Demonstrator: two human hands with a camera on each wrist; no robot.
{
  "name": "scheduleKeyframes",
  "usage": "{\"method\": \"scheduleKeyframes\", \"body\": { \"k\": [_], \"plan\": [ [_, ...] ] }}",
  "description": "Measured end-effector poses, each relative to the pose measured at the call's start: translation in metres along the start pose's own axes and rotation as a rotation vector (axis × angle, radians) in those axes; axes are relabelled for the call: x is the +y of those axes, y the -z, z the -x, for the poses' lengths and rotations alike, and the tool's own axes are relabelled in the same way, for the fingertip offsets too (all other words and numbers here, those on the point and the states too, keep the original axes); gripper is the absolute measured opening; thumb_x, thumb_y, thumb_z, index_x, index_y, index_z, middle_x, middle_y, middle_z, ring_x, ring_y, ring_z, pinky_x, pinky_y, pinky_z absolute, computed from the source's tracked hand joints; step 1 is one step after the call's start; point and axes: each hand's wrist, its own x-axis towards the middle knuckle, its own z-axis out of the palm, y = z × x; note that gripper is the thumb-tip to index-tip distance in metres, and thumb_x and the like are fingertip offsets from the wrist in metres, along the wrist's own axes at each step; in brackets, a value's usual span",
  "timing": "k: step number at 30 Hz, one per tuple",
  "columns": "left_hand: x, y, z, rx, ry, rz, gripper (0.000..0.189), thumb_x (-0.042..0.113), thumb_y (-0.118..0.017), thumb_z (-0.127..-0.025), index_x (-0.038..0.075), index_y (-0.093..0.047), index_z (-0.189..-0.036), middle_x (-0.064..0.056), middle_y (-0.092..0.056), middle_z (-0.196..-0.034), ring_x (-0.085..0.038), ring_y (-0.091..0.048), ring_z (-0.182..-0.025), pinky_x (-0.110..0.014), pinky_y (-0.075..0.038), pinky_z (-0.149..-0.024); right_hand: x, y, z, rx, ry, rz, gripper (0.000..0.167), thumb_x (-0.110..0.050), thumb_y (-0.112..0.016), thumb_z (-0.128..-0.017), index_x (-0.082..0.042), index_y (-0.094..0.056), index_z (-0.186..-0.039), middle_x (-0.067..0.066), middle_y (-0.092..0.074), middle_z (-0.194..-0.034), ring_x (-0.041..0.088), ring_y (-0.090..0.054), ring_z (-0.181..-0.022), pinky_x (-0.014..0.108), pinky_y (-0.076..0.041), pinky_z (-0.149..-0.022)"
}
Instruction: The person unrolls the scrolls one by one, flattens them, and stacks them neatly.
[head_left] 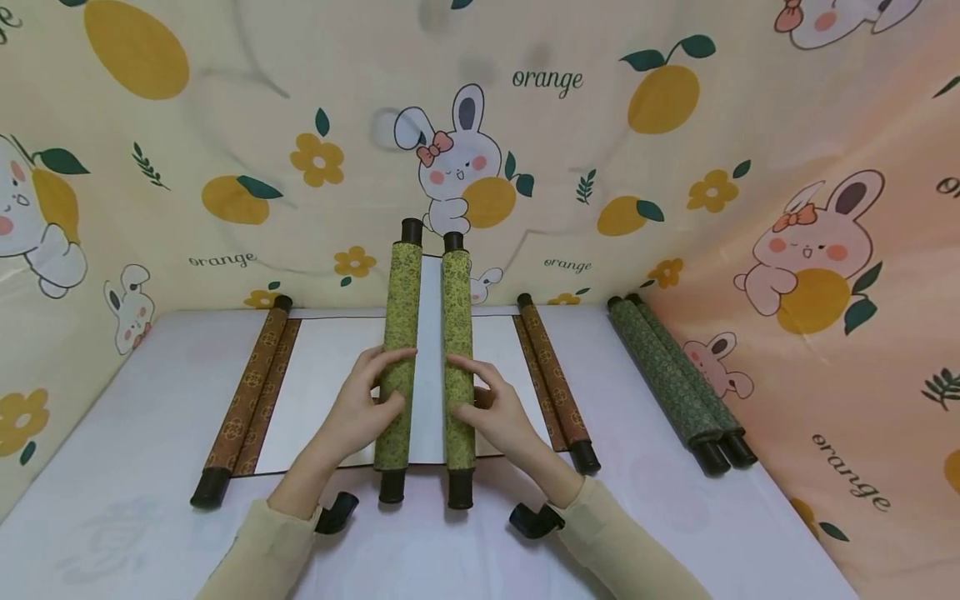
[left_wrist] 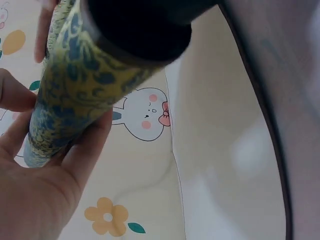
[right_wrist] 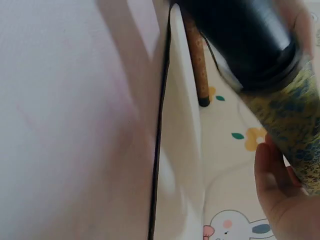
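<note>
A hanging scroll in yellow-green patterned cloth, with black end knobs, is held upright before me in the head view. Its left roll (head_left: 401,292) is gripped by my left hand (head_left: 360,404), fingers behind and thumb in front. My right hand (head_left: 501,408) grips the right roll (head_left: 457,317) the same way. Between the two rolls shows a narrow white strip (head_left: 430,333). Behind it lies a brown scroll, spread open on the table, its white sheet (head_left: 322,375) between a left roll (head_left: 243,408) and a right roll (head_left: 551,375).
A dark green scroll (head_left: 667,375), rolled from both ends, lies at the table's right. A cloth (head_left: 570,167) printed with rabbits and oranges hangs behind and along the sides. Black wrist-worn pieces (head_left: 337,512) stick out by the sleeves over the white table (head_left: 450,558).
</note>
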Motion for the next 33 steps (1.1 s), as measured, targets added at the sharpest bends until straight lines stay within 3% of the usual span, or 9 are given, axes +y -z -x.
{"method": "scheduleKeyframes", "body": {
  "k": [3,7,12,16,21,27,33],
  "plan": [
    [-0.002,-0.002,-0.001,0.002,-0.001,-0.037,0.054,0.002,-0.067,-0.097,0.013,-0.057,-0.148,-0.025,-0.030,-0.160,-0.045,-0.042,-0.139,-0.061,-0.049,-0.100,0.002,0.001,0.000,0.009,-0.026,0.037,0.066,-0.009,-0.079,-0.091,-0.023,-0.054,-0.150,0.005,-0.041,-0.157,0.034,-0.063,-0.115,0.037,-0.058,-0.079],
    [-0.007,-0.002,-0.002,0.015,0.008,-0.074,0.056,0.008,-0.078,-0.094,0.013,-0.058,-0.146,-0.023,-0.035,-0.156,-0.041,-0.051,-0.129,-0.054,-0.053,-0.093,0.002,0.003,-0.001,0.019,-0.039,0.077,0.064,-0.009,-0.082,-0.088,-0.021,-0.056,-0.145,0.009,-0.051,-0.148,0.030,-0.061,-0.114,0.042,-0.057,-0.085],
    [-0.008,0.002,-0.002,0.030,-0.050,-0.088,0.058,0.002,-0.077,-0.092,0.013,-0.057,-0.146,-0.022,-0.038,-0.153,-0.041,-0.050,-0.130,-0.054,-0.052,-0.092,-0.003,0.007,-0.003,0.013,-0.006,0.074,0.068,0.002,-0.074,-0.088,-0.019,-0.051,-0.148,0.017,-0.059,-0.137,0.032,-0.062,-0.110,0.044,-0.057,-0.087],
    [-0.007,0.004,-0.002,0.032,-0.076,-0.095,0.062,-0.002,-0.074,-0.093,0.015,-0.054,-0.149,-0.022,-0.038,-0.154,-0.043,-0.046,-0.135,-0.058,-0.051,-0.092,-0.006,0.011,-0.004,0.005,0.033,0.070,0.076,0.010,-0.066,-0.085,-0.018,-0.046,-0.154,0.018,-0.054,-0.142,0.032,-0.062,-0.108,0.041,-0.055,-0.084],
    [-0.008,0.007,-0.001,0.045,-0.038,-0.092,0.064,-0.004,-0.070,-0.092,0.016,-0.053,-0.150,-0.019,-0.041,-0.155,-0.041,-0.040,-0.143,-0.065,-0.041,-0.106,-0.007,0.013,-0.004,0.002,0.005,0.056,0.082,0.014,-0.057,-0.083,-0.022,-0.046,-0.156,0.012,-0.038,-0.157,0.036,-0.057,-0.120,0.039,-0.052,-0.081],
    [-0.005,0.012,0.000,0.028,0.001,-0.049,0.062,-0.004,-0.064,-0.092,0.015,-0.054,-0.150,-0.022,-0.033,-0.159,-0.042,-0.041,-0.139,-0.065,-0.042,-0.106,-0.007,0.020,-0.004,0.018,-0.037,0.006,0.078,0.015,-0.051,-0.085,-0.022,-0.051,-0.154,0.008,-0.033,-0.162,0.036,-0.053,-0.119,0.038,-0.048,-0.079],
    [-0.005,0.014,-0.001,0.023,0.004,-0.043,0.059,-0.004,-0.064,-0.094,0.013,-0.055,-0.149,-0.024,-0.032,-0.158,-0.042,-0.043,-0.137,-0.061,-0.043,-0.105,-0.007,0.024,-0.006,0.026,-0.072,0.023,0.068,0.000,-0.073,-0.090,-0.027,-0.055,-0.150,0.006,-0.036,-0.160,0.036,-0.057,-0.123,0.041,-0.055,-0.082]
  ]
}}
